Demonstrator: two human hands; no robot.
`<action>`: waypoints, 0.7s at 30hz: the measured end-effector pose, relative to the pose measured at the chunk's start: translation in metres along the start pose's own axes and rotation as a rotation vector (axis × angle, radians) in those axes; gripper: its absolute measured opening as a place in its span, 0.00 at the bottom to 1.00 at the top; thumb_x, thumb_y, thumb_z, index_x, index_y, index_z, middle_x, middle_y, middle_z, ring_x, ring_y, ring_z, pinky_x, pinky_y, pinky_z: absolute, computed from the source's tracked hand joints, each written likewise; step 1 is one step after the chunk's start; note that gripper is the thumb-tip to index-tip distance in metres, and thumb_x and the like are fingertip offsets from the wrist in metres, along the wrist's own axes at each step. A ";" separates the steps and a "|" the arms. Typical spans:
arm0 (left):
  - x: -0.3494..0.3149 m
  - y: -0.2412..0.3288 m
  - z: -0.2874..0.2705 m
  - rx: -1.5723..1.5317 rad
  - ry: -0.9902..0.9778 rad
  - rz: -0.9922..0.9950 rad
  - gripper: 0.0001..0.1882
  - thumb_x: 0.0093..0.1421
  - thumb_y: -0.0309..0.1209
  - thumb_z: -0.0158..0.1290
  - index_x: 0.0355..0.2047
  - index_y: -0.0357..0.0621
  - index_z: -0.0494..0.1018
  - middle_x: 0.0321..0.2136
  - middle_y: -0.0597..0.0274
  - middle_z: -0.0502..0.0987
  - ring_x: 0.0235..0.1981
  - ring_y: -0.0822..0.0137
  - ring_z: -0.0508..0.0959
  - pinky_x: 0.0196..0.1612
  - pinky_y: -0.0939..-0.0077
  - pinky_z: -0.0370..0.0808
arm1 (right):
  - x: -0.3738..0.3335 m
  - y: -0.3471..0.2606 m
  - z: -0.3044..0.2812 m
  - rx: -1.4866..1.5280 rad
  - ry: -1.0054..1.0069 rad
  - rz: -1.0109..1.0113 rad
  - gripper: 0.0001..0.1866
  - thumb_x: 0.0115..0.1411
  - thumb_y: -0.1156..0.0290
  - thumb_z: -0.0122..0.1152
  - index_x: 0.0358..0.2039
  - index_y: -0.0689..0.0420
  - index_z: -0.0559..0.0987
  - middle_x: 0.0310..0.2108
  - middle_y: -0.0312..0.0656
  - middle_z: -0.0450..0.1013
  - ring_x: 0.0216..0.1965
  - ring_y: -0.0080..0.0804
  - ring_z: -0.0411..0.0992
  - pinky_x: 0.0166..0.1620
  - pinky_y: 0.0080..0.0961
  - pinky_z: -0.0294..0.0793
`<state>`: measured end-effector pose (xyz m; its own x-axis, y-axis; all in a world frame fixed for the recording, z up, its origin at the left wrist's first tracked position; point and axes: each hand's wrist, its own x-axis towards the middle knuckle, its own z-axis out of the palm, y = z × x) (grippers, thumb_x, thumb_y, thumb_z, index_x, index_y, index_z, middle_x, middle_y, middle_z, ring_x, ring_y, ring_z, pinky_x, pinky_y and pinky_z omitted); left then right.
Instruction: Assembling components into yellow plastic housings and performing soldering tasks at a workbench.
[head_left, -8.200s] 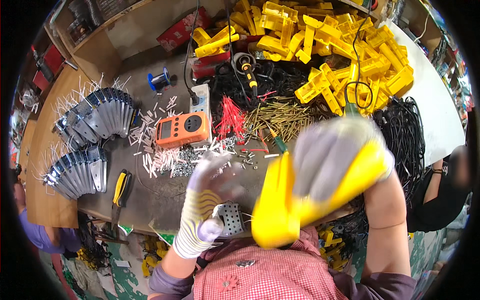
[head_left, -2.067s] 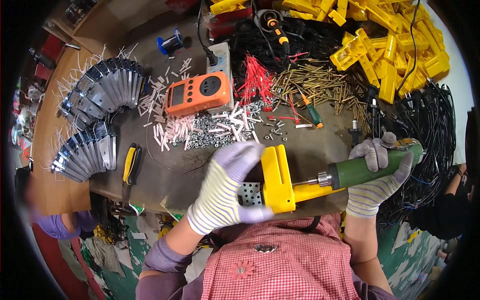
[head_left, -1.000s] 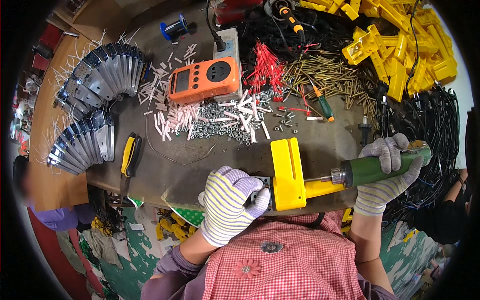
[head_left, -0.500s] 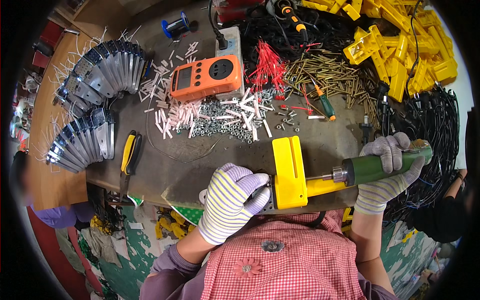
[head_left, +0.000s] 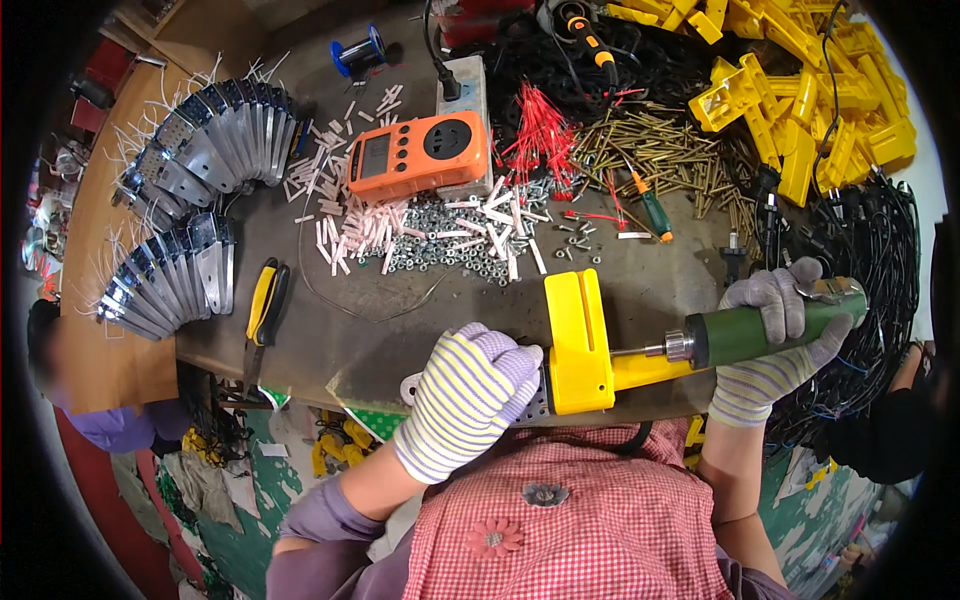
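Observation:
In a striped glove, my left hand (head_left: 468,392) is closed around a metal plate with holes (head_left: 541,402), whose rounded end peeks out on the left. The plate sits against a yellow plastic housing (head_left: 580,345) at the table's front edge. My right hand (head_left: 762,385), gloved too, grips a green power screwdriver (head_left: 738,338) lying level. Its chuck and thin bit point left, reaching the housing's right side. Whether a screw is at the bit's tip is hidden.
Rows of metal blades with white wires (head_left: 215,150) stand at left, with yellow-handled pliers (head_left: 262,305) nearby. An orange meter (head_left: 420,158) sits behind loose nuts (head_left: 440,250). Long screws (head_left: 660,150), a small screwdriver (head_left: 652,208), yellow housings (head_left: 800,100) and black cables (head_left: 870,260) lie right.
The fingers of my left hand have curled tighter over the plate, and that forearm has swung slightly left. My right hand and the power screwdriver stay nearly still.

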<state>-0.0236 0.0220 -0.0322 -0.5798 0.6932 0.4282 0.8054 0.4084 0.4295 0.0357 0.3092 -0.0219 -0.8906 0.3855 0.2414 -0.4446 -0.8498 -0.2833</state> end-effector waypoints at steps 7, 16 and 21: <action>0.012 -0.013 -0.006 0.003 -0.182 0.154 0.08 0.55 0.30 0.55 0.32 0.38 0.77 0.23 0.54 0.75 0.26 0.53 0.77 0.30 0.57 0.72 | -0.001 0.005 -0.012 0.035 -0.113 0.000 0.22 0.62 0.48 0.65 0.41 0.56 0.77 0.13 0.23 0.55 0.14 0.16 0.54 0.43 0.24 0.68; 0.007 -0.010 -0.006 -0.088 -0.119 0.083 0.08 0.55 0.30 0.59 0.34 0.39 0.79 0.25 0.55 0.77 0.27 0.53 0.76 0.34 0.57 0.74 | -0.001 0.002 -0.010 0.016 -0.053 -0.001 0.26 0.62 0.46 0.66 0.45 0.58 0.78 0.14 0.24 0.57 0.16 0.16 0.56 0.47 0.24 0.68; 0.013 -0.007 -0.017 -0.231 0.077 -0.260 0.10 0.52 0.27 0.65 0.35 0.42 0.79 0.26 0.59 0.78 0.26 0.61 0.78 0.33 0.67 0.76 | -0.008 -0.028 0.001 0.097 -0.096 -0.143 0.27 0.64 0.50 0.65 0.49 0.61 0.75 0.18 0.28 0.59 0.20 0.19 0.58 0.52 0.28 0.70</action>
<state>-0.0393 0.0179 -0.0158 -0.7762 0.5336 0.3358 0.5859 0.4137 0.6968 0.0552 0.3293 -0.0154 -0.8038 0.4726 0.3613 -0.5504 -0.8213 -0.1502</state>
